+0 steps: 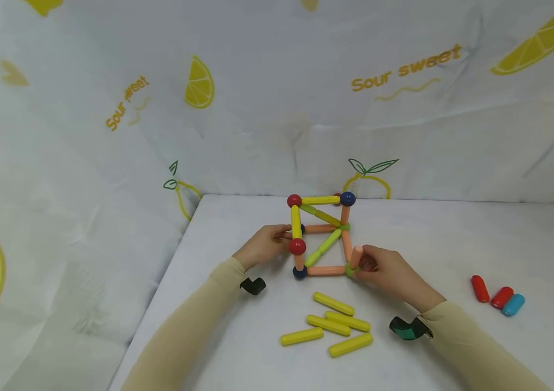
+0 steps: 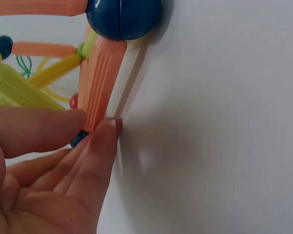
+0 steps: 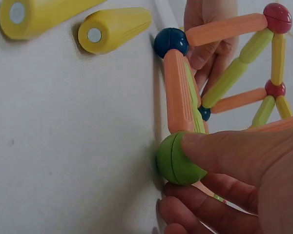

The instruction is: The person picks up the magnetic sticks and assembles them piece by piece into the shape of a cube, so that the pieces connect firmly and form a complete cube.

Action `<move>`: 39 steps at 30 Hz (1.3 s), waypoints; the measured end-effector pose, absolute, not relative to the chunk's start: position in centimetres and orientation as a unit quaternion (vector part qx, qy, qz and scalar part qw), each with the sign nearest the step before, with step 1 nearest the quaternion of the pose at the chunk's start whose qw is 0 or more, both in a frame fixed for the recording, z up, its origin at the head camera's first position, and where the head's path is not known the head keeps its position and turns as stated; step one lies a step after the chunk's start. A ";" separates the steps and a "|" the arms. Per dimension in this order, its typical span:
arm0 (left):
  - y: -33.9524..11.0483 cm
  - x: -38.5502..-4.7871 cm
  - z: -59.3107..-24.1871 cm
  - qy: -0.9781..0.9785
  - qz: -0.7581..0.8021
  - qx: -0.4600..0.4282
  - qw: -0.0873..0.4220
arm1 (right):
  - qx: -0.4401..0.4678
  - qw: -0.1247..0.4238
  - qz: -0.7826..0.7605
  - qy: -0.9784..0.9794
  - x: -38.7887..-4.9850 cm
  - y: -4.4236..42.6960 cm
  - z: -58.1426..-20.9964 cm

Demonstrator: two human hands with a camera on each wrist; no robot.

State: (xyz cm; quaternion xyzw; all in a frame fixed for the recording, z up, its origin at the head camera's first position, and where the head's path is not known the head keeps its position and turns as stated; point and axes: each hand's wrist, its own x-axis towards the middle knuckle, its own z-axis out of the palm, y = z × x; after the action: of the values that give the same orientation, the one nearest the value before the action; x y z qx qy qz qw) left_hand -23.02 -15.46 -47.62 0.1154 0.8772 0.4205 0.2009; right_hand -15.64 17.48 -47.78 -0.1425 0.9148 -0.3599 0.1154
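Observation:
A frame built from magnetic sticks and balls stands on the table, with orange sticks along its base and yellow sticks (image 1: 320, 200) on top. My left hand (image 1: 263, 247) is at the frame's left side, thumb and finger pinching an orange base stick (image 2: 105, 78) beyond a dark blue ball (image 2: 123, 17). At the near right corner, my right hand (image 1: 396, 273) grips a green ball (image 3: 178, 158) between thumb and fingers. An upright orange stick (image 1: 356, 256) rises from that corner, its top end joined to nothing. Red balls (image 1: 297, 246) cap the left posts.
Several loose yellow sticks (image 1: 350, 345) lie on the white table (image 1: 237, 347) in front of the frame. Off to the right are two red pieces (image 1: 479, 289) and a blue one (image 1: 513, 305). A lemon-print sheet (image 1: 257, 136) hangs behind and at the left.

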 end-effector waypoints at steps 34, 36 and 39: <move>-15.3 -8.3 -46.9 0.903 0.230 0.312 0.187 | -0.206 0.090 -0.294 0.929 -33.0 19.3 -45.7; -15.1 -7.8 -47.1 0.908 0.214 0.314 0.179 | -0.216 0.093 -0.284 0.929 -33.6 18.7 -45.7; -14.9 -7.7 -47.2 0.912 0.195 0.317 0.172 | -0.237 0.096 -0.262 0.931 -34.4 17.8 -45.8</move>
State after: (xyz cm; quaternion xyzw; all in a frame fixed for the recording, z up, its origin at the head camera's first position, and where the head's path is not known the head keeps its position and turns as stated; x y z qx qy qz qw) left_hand -7.69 -14.93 -47.18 0.3172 0.9121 0.1950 0.1716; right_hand -34.41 17.75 -45.83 -0.2365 0.9307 -0.2624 0.0955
